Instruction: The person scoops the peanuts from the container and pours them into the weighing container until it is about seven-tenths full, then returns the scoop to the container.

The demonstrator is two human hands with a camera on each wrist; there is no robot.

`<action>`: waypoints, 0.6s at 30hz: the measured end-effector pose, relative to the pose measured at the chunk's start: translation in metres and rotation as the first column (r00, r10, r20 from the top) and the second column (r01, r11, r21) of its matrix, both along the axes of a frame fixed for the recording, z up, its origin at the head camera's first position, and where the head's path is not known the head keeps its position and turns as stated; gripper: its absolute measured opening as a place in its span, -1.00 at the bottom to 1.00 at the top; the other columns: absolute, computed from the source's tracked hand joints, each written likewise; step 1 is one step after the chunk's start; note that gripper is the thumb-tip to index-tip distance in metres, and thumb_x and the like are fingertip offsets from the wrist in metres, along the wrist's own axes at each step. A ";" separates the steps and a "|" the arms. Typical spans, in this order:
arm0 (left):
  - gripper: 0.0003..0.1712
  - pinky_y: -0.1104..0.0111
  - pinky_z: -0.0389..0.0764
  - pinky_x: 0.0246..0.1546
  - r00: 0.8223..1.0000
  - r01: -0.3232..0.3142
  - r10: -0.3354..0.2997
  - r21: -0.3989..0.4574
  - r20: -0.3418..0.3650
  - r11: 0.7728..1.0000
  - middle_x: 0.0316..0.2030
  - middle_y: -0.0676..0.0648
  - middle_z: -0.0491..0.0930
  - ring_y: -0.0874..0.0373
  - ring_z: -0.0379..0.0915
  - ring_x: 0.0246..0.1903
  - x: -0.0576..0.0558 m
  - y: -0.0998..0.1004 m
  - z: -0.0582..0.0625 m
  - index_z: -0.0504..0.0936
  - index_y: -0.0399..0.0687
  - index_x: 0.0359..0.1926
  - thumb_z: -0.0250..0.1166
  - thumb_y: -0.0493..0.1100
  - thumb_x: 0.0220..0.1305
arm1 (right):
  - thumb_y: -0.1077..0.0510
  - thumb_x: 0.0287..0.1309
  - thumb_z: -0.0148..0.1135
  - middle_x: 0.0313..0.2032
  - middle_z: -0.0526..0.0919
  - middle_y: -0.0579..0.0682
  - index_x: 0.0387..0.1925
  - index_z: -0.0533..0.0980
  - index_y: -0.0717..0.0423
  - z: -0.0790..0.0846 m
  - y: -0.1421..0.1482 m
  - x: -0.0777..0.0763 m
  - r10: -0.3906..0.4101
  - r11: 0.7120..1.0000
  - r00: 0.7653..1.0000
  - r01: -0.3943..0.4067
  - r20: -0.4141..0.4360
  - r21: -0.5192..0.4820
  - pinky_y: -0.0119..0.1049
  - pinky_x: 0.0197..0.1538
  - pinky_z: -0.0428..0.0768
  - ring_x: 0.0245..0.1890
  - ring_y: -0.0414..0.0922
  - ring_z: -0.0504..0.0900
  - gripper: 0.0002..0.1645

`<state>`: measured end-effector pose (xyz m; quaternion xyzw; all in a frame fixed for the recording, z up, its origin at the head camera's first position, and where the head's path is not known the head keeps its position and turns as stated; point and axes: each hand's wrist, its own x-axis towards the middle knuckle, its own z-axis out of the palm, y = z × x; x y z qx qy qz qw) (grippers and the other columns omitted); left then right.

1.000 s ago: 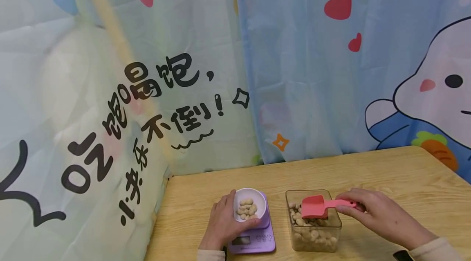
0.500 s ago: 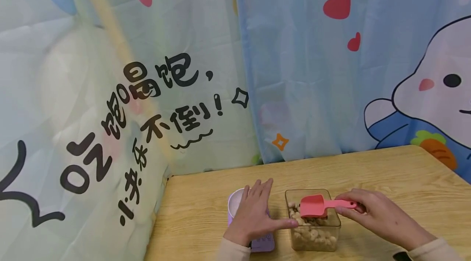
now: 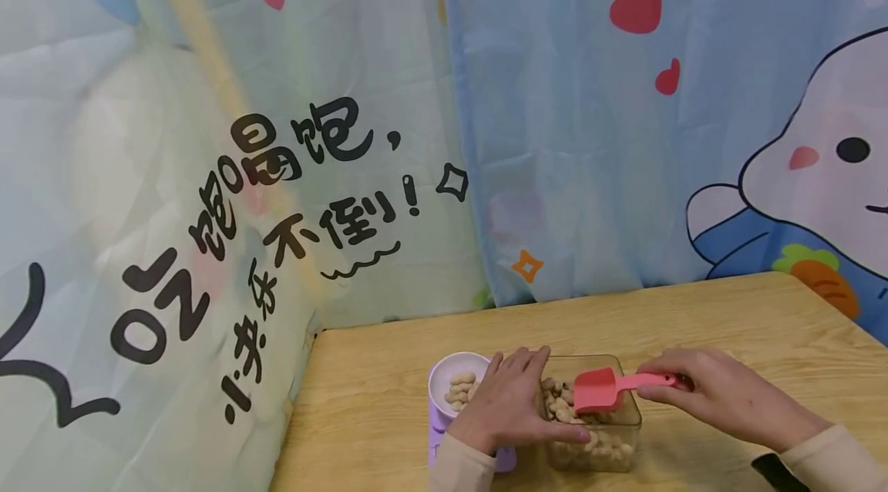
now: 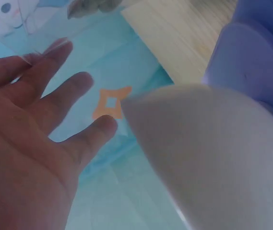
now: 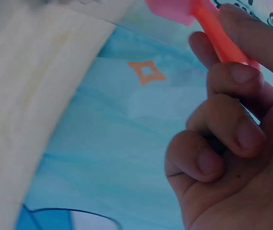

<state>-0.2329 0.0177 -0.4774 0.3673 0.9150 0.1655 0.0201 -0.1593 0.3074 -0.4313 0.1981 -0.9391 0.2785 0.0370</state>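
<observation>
Your right hand held the scoop by its handle, fingers curled round it. The scoop was plain coral-pink, with a broad, squarish blade and a slim handle pierced near its end. Its blade sat above the peanuts at the opening of the container, a see-through, brownish-tinted box on the wooden table. At the container's left side, your left hand had its fingers extended, grasping nothing. Near it, a white bowl bearing more peanuts rested on a purple scale.
</observation>
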 end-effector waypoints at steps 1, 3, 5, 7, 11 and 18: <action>0.27 0.01 0.21 0.44 1.000 0.007 -0.007 0.000 -0.001 1.000 0.42 0.11 0.30 0.20 0.21 0.41 -0.001 0.001 0.000 0.08 0.21 0.60 0.21 0.68 0.00 | -0.11 0.35 0.27 -0.55 0.43 -0.37 -0.21 0.68 -0.24 0.005 0.000 -0.002 0.016 1.000 1.000 -0.016 0.004 0.011 -0.40 -0.54 0.33 -0.57 -0.39 0.35 -0.87; 0.27 0.06 0.25 0.41 1.000 0.016 -0.016 -0.007 -0.008 1.000 0.41 0.10 0.32 0.21 0.25 0.39 -0.001 0.003 0.001 0.10 0.19 0.60 0.22 0.68 0.00 | -0.14 0.34 0.27 -0.51 0.46 -0.38 -0.22 0.68 -0.23 0.015 -0.002 -0.006 0.058 0.998 0.998 -0.059 0.021 0.034 -0.41 -0.52 0.36 -0.55 -0.40 0.37 -0.84; 0.27 0.11 0.29 0.39 1.000 0.016 -0.016 -0.010 -0.012 1.000 0.39 0.10 0.34 0.22 0.28 0.37 -0.002 0.004 0.001 0.13 0.16 0.59 0.23 0.67 -0.01 | -0.15 0.33 0.28 -0.46 0.52 -0.40 -0.23 0.69 -0.21 0.023 -0.005 -0.010 0.099 0.994 0.995 -0.100 0.029 0.050 -0.42 -0.49 0.40 -0.52 -0.40 0.41 -0.82; 0.26 0.15 0.32 0.37 1.000 0.018 -0.018 -0.012 -0.015 1.000 0.37 0.09 0.37 0.22 0.30 0.35 -0.002 0.005 0.001 0.16 0.15 0.58 0.23 0.68 -0.01 | -0.15 0.32 0.29 -0.42 0.55 -0.40 -0.24 0.70 -0.19 0.028 -0.008 -0.013 0.135 0.988 0.990 -0.137 0.036 0.064 -0.42 -0.48 0.42 -0.50 -0.41 0.42 -0.80; 0.25 0.18 0.34 0.35 1.000 0.027 -0.027 0.004 0.003 1.000 0.35 0.09 0.39 0.23 0.33 0.33 -0.001 0.005 0.001 0.17 0.15 0.57 0.24 0.67 -0.01 | -0.14 0.32 0.30 -0.44 0.54 -0.42 -0.28 0.70 -0.19 0.032 -0.015 -0.015 0.142 0.986 0.990 -0.142 0.005 0.087 -0.43 -0.48 0.41 -0.52 -0.42 0.40 -0.81; 0.25 0.18 0.35 0.35 1.000 0.023 -0.024 0.013 0.005 1.000 0.36 0.07 0.39 0.20 0.35 0.32 -0.002 0.004 0.002 0.17 0.12 0.57 0.25 0.65 0.00 | -0.04 0.28 0.37 -0.57 0.46 -0.41 -0.40 0.66 -0.23 0.038 -0.027 -0.017 0.132 0.984 0.991 -0.133 0.018 0.121 -0.43 -0.53 0.34 -0.62 -0.41 0.31 -0.88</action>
